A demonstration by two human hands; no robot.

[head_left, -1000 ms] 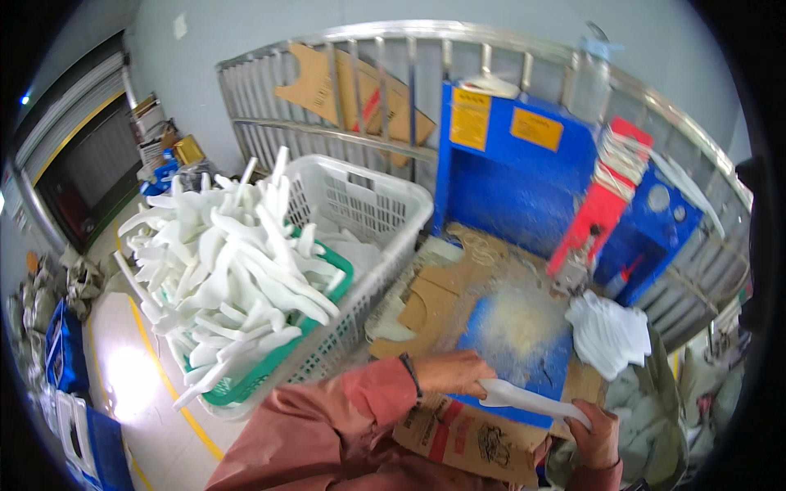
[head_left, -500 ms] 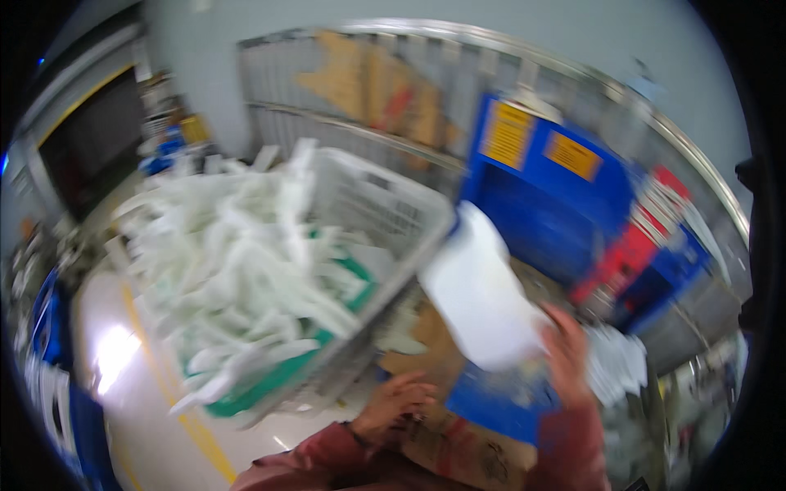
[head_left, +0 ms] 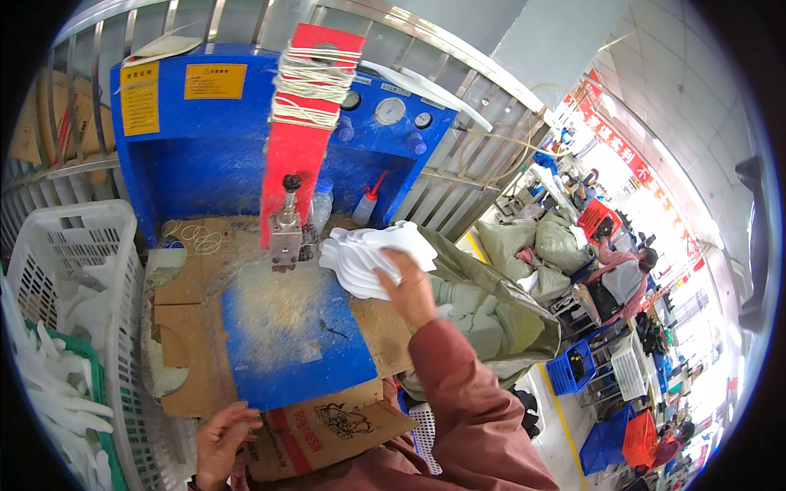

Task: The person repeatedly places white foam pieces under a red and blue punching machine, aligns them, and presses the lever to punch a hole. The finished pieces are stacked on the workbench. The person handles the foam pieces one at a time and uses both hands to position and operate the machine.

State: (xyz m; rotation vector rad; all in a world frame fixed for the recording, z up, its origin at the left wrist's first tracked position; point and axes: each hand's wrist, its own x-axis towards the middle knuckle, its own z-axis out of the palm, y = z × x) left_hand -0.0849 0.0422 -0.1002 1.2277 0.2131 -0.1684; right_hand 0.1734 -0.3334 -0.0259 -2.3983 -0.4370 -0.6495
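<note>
My right hand (head_left: 408, 286) reaches over a fanned stack of thin white foam pieces (head_left: 348, 260), shaped like insoles. Its thumb and fingers are spread against the right side of the stack, and I see no grip on any piece. Left of the stack stands a red upright machine arm wound with cord (head_left: 304, 139), with a metal head (head_left: 286, 235) at its lower end. Beneath the head lies a blue board (head_left: 278, 360) dusted with pale powder. By the board's near edge, my left hand (head_left: 223, 442) is loosely closed with nothing visible in it, beside a printed cardboard flap (head_left: 340, 434).
The blue machine housing (head_left: 196, 176) with gauges rises behind. A plastic bottle with a red nozzle (head_left: 366, 204) stands under it. At left, a white crate (head_left: 123, 303) contains white offcuts (head_left: 61, 401). A green sack (head_left: 524, 331) sits right; people and baskets are further off.
The view has swung right, from the crate of offcuts to the machine. The white piece that was in my right hand is no longer held apart; that hand is now at the stack.
</note>
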